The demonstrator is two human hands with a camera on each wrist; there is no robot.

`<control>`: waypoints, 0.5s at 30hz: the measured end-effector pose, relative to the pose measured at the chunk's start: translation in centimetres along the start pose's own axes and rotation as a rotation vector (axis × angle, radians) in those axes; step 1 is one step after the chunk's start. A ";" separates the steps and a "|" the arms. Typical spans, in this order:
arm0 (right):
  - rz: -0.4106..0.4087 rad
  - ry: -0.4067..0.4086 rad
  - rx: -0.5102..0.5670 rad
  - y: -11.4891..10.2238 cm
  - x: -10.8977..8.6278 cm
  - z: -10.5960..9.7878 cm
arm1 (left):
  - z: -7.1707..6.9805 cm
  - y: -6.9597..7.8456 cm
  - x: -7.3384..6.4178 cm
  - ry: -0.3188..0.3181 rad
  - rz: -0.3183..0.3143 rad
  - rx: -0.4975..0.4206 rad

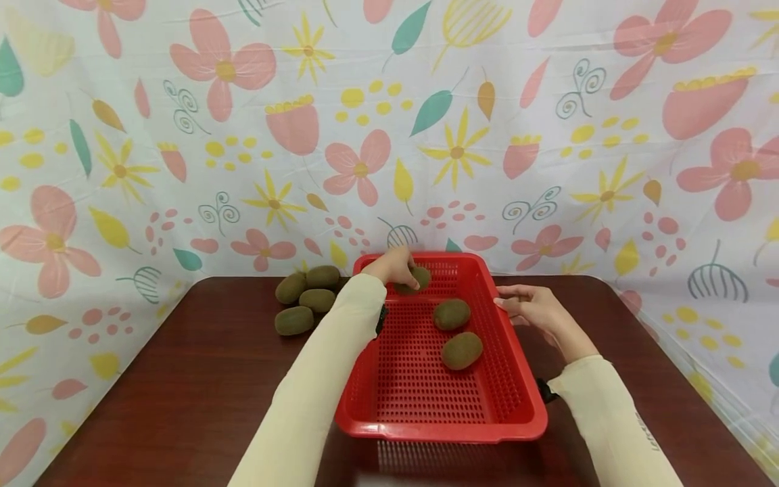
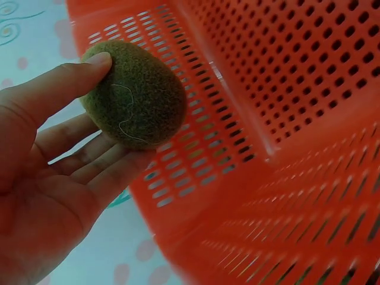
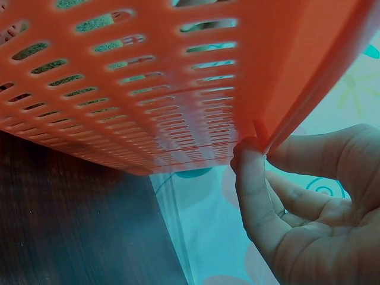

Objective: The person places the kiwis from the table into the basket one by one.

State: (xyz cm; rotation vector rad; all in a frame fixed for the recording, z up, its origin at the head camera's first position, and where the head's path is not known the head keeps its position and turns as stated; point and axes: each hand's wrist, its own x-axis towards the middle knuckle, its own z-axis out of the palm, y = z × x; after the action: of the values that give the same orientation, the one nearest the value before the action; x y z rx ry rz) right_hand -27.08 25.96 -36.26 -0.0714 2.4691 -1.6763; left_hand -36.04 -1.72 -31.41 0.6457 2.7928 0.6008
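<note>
A fuzzy brown kiwi (image 2: pixel 139 98) is held between the thumb and fingers of my left hand (image 1: pixel 394 266), over the far left part of the red plastic basket (image 1: pixel 426 433). Two more kiwis, one farther back (image 1: pixel 452 314) and one nearer (image 1: pixel 462 350), lie on the basket's perforated bottom toward its right side. My right hand (image 1: pixel 535 312) pinches the basket's right rim between thumb and fingers, as the right wrist view shows (image 3: pixel 309 202). The slotted basket side (image 3: pixel 148 89) fills much of that view, with bits of kiwi visible through the slots.
Several kiwis (image 1: pixel 317 300) lie in a group on the dark wooden table (image 1: pixel 182 379), left of the basket. Behind the table hangs a white curtain (image 1: pixel 389 149) with flowers and leaves. The basket's raised walls surround the kiwis inside.
</note>
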 end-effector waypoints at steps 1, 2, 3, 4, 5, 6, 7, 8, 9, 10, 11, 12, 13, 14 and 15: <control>0.000 -0.001 0.002 0.0 0.0 0.0 | 0.3 -0.1 0.1 -0.002 -0.010 0.009; 0.000 -0.002 0.003 0.0 0.0 0.1 | 0.7 -0.2 0.1 -0.007 -0.022 0.008; 0.000 -0.003 0.005 -0.1 0.0 0.1 | 1.0 -0.2 0.2 -0.012 -0.036 0.008; 0.000 -0.004 0.007 -0.1 0.0 0.1 | 1.3 -0.3 0.3 -0.019 -0.052 0.011; 0.000 -0.005 0.010 -0.1 0.0 0.1 | 1.6 -0.5 0.4 -0.026 -0.066 0.012; 0.000 -0.005 0.010 -0.1 0.0 0.1 | 1.9 -0.6 0.6 -0.034 -0.080 0.017; 0.001 -0.004 0.010 -0.2 0.0 0.1 | 2.2 -0.7 0.7 -0.046 -0.095 0.018; -0.001 -0.005 0.012 -0.2 0.0 0.1 | 2.5 -0.8 0.9 -0.053 -0.106 0.021; -0.001 -0.004 0.013 -0.2 0.0 0.1 | 2.8 -0.9 0.9 -0.057 -0.110 0.026; -0.002 -0.003 0.010 -0.2 -0.1 0.1 | 3.0 -1.0 1.0 -0.061 -0.112 0.034; -0.002 -0.002 0.010 -0.2 -0.1 0.1 | 3.2 -1.1 0.9 -0.063 -0.111 0.037; -0.002 0.000 0.010 -0.2 -0.1 0.1 | 3.3 -1.2 0.9 -0.065 -0.108 0.043; 0.000 0.002 0.007 -0.2 -0.1 0.1 | 3.5 -1.2 0.8 -0.067 -0.104 0.049; 0.000 0.004 0.004 -0.2 -0.1 0.1 | 3.6 -1.2 0.7 -0.065 -0.098 0.052; 0.002 0.005 0.003 -0.1 -0.1 0.1 | 3.7 -1.2 0.6 -0.066 -0.093 0.058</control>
State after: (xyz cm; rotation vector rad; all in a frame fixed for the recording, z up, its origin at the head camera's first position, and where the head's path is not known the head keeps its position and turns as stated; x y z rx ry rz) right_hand -26.98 25.87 -36.14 -0.0643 2.4694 -1.6811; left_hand -35.91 -1.15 -35.34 0.5323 2.7694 0.4736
